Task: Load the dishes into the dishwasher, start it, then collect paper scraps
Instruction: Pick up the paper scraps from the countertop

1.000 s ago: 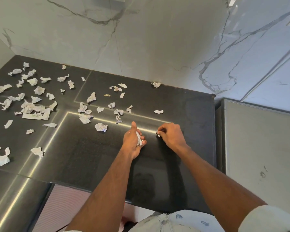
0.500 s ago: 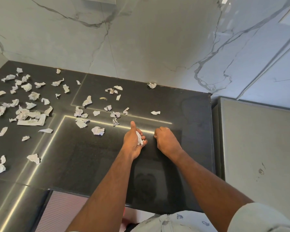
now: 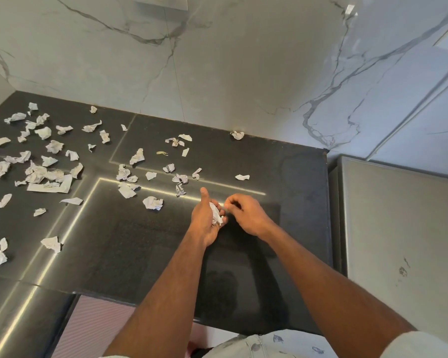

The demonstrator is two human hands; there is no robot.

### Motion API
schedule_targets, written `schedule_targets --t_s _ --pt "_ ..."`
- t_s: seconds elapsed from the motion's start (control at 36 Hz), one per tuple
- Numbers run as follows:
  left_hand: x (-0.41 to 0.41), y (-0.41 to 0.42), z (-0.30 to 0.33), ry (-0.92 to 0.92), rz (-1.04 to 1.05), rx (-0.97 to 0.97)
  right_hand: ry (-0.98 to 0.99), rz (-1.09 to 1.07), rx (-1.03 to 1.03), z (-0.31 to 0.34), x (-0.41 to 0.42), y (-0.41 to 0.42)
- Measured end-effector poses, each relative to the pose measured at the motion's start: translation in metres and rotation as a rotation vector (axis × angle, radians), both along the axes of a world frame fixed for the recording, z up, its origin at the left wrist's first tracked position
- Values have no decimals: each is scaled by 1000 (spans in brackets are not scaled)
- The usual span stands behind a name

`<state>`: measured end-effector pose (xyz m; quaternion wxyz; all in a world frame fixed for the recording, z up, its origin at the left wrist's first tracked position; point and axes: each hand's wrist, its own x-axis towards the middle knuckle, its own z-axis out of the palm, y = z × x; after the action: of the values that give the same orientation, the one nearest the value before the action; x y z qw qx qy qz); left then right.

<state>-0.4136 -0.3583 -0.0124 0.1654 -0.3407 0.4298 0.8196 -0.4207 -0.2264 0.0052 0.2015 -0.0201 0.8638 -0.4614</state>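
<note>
Above the dark counter (image 3: pixel 269 161), the left hand (image 3: pixel 206 218) cups gathered paper scraps (image 3: pixel 216 214); the right hand (image 3: pixel 246 213), fingertips pinched, touches them. More scraps (image 3: pixel 47 174) litter the counter's left.

Paper scraps (image 3: pixel 46 161) on countertop (image 3: pixel 282 161), mostly left

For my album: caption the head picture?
Left hand holds paper scraps; right hand adds another.

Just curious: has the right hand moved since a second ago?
Yes. The right hand has come off the bright line on the countertop and shifted left, toward the left hand.
</note>
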Motion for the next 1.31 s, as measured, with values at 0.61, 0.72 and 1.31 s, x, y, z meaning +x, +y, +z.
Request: schedule_targets --t_s 0.61,0.72,1.31 --pt "-16 -2 -4 -27 62 0 27 -69 -44 16 -47 21" --pt "-16 -5 -7 -28 62 16 208 -55 270 2 -73 28" --pt "4 -8 -3 -32 42 -23 292 33 301 -29 -23 22"
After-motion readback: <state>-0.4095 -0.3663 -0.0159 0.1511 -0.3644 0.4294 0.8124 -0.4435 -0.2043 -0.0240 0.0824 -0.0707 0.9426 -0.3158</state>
